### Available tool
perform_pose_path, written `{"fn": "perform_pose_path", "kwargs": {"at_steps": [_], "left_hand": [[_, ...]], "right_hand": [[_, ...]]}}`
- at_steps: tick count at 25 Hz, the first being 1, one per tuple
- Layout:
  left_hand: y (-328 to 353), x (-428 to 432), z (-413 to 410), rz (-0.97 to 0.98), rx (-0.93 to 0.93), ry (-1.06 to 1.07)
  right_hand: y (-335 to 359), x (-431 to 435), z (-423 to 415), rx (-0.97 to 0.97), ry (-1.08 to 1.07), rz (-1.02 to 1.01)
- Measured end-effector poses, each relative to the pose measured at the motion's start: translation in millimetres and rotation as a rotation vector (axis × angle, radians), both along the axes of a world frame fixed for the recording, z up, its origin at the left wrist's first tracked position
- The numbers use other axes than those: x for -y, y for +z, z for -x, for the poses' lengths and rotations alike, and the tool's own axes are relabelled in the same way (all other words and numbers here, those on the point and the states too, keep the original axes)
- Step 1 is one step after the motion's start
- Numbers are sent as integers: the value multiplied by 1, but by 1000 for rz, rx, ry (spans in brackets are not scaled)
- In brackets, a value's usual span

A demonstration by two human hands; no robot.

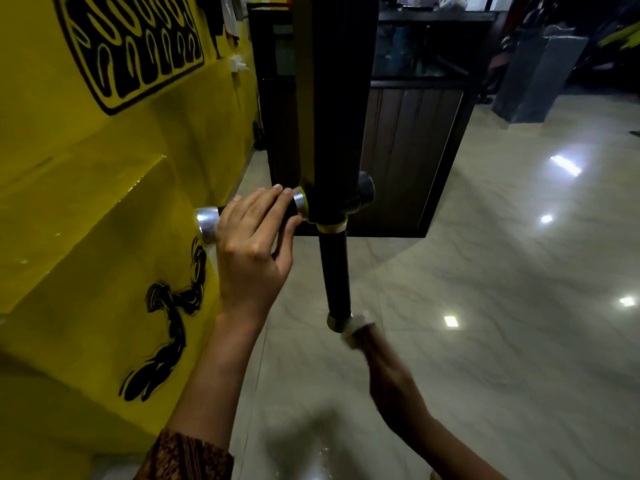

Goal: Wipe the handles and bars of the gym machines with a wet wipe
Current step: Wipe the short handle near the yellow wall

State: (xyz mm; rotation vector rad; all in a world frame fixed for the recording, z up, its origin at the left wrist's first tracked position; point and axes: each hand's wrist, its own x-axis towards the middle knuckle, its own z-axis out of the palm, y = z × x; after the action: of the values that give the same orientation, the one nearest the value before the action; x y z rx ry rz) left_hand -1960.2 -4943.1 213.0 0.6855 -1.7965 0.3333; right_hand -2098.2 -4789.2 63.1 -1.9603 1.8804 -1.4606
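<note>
**Wet wipe held at the foot of the hanging bar**

Head view: A black cross-shaped gym handle assembly was seen at the centre of the frame, fixed under a tall black upright column [334,98]. Its short horizontal black handle with a silver end cap [207,223] was pointed toward the left of the frame. This handle was held by the left hand [254,244], with the fingers laid close together over the top and the thumb tucked beneath. A brown patterned sleeve [187,455] was visible on that forearm at the bottom edge.

A vertical black bar with a yellow collar [334,271] was hung below the joint. At its lower silver end, just below centre, a white wet wipe [358,329] was pressed against the cap and gripped by the right hand [384,368]. That hand was blurred, so the exact lie of its fingers could not be told.

A yellow painted wall with black graffiti [86,202] was seen filling the left of the frame. A glossy pale marble-patterned floor [485,306] was spread across the right and bottom, and a dark wood-panelled counter [408,150] was seen behind the column.
</note>
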Motion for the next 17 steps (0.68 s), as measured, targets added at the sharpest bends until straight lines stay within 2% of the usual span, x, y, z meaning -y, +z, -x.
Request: {"fn": "perform_pose_path", "kwargs": {"at_steps": [2,4,7,13,17], "left_hand": [[0,0,1,1,2,-2],[1,0,0,-5,1,-5],[1,0,-1,-19,3,-3],[0,2,0,1,4,3],[-1,1,1,5,4,2]], "right_hand": [[28,25,8,-15,-159,234],[74,58,0,83,-211,316],[92,81,-19,111,-166,276],[5,27,-22,112,-74,118],[42,41,-6,184,-121,183]]}}
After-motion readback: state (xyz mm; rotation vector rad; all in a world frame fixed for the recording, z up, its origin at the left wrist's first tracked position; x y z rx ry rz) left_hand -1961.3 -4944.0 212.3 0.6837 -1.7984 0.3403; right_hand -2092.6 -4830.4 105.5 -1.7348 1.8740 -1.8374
